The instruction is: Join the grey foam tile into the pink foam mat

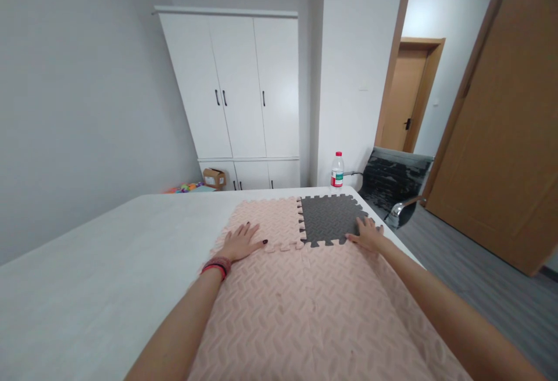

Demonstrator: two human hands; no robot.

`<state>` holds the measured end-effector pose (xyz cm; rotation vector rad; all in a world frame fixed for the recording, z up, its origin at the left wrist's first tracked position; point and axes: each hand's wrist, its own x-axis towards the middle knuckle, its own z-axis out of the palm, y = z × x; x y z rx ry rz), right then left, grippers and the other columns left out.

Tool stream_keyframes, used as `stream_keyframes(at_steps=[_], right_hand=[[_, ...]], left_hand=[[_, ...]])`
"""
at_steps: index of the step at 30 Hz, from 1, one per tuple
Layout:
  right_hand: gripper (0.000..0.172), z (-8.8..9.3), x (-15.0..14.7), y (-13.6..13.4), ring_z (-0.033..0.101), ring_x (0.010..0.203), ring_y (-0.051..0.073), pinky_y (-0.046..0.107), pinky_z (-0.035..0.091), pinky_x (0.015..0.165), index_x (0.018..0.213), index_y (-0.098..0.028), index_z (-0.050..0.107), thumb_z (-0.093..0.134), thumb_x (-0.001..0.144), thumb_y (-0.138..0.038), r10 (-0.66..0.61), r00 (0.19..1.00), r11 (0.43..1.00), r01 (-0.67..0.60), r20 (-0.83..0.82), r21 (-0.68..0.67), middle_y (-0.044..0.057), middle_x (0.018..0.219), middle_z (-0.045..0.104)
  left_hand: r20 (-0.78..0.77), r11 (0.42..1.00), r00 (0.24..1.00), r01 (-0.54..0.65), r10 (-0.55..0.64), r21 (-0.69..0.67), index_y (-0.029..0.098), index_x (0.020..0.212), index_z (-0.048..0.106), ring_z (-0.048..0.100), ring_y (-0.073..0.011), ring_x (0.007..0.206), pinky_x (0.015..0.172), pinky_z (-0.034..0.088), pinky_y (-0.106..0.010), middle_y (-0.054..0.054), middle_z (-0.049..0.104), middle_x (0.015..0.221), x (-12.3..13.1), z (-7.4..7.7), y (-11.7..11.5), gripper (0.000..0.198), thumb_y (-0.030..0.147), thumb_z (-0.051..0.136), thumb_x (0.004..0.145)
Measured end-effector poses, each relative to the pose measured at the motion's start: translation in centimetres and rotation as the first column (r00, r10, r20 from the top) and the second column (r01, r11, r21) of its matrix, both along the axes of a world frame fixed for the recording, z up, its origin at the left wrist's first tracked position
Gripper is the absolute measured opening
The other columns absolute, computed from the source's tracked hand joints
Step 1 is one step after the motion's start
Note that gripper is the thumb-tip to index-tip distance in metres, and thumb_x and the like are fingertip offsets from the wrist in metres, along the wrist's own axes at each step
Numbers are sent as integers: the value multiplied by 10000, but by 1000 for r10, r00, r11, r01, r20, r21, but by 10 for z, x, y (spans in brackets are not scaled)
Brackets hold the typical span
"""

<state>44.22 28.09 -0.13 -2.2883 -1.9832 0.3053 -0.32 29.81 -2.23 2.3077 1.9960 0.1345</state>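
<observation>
Several interlocking foam mat tiles lie flat on the white table. My left hand (241,242) rests with spread fingers on the left part of the far pink foam tile (279,218), close to where it meets the near pink foam mat (305,311). Stretched out on the right, my right hand (367,234) touches the near right corner of the grey foam tile (333,218), its fingers apart. Toothed edges of the grey and far pink tiles meet, with small dark gaps showing along that seam. A red band (217,266) circles my left wrist.
The white table (108,264) extends to the left. A bottle with a red cap (337,170) stands at its far edge. Beyond are a black chair (394,180), a cardboard box (214,178), a white cabinet (244,84) and an open wooden door (505,125).
</observation>
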Motion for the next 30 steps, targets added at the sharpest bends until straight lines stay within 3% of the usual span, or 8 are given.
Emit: stream_keyframes(at_steps=[3, 6, 9, 11, 15, 30], right_hand=[[769, 15, -64, -1, 46, 1390, 272, 522, 108, 1077, 1442, -171, 174, 278, 842, -641, 229, 972, 973, -227, -46, 51, 135, 1522, 81], [710, 22, -140, -1, 62, 1392, 211, 429, 146, 1089, 1438, -220, 189, 232, 861, -632, 442, 892, 895, -433, -94, 104, 84, 1529, 94], [759, 17, -197, -1, 55, 1393, 227, 458, 106, 1095, 1440, -194, 185, 214, 846, -666, 537, 834, 843, -526, -122, 118, 102, 1528, 88], [804, 9, -217, 0, 46, 1392, 257, 507, 41, 1093, 1443, -170, 183, 181, 832, -692, 552, 824, 834, -541, -128, 110, 123, 1522, 102], [840, -5, -225, 1, 6, 1393, 270, 530, -75, 1078, 1448, -178, 178, 114, 812, -724, 546, 829, 837, -535, -117, 114, 109, 1524, 101], [855, -10, -227, 3, -9, 1395, 248, 503, -97, 1081, 1450, -175, 162, 92, 806, -732, 528, 839, 848, -515, -130, 123, 101, 1526, 85]], left_hand=[[10, 1000, 1000, 5, -5, 6, 345, 1406, 216, 132, -329, 1388, 1071, 110, -610, -91, 153, 1524, 0, 3, -3, 879, 832, 276, 676], [10, 1000, 1000, -5, 5, 2, 323, 1409, 223, 134, -333, 1387, 1063, 121, -624, -106, 148, 1522, 1, 5, -5, 897, 832, 279, 673], [2, 1000, 1000, -21, 21, 0, 304, 1411, 224, 137, -340, 1385, 1051, 133, -643, -114, 149, 1521, 1, 5, -6, 909, 827, 294, 671], [-2, 1000, 1000, -30, 30, -5, 293, 1414, 218, 140, -341, 1384, 1050, 139, -642, -119, 152, 1519, 2, 4, -6, 925, 828, 305, 664], [-2, 999, 999, -39, 39, -23, 294, 1420, 195, 117, -342, 1388, 1053, 122, -645, -116, 135, 1523, 2, 5, -7, 950, 842, 297, 650], [-1, 992, 998, -62, 62, -109, 245, 1437, 127, 8, -384, 1387, 1034, 66, -689, -162, 26, 1522, 7, 8, -7, 1081, 849, 395, 582]])
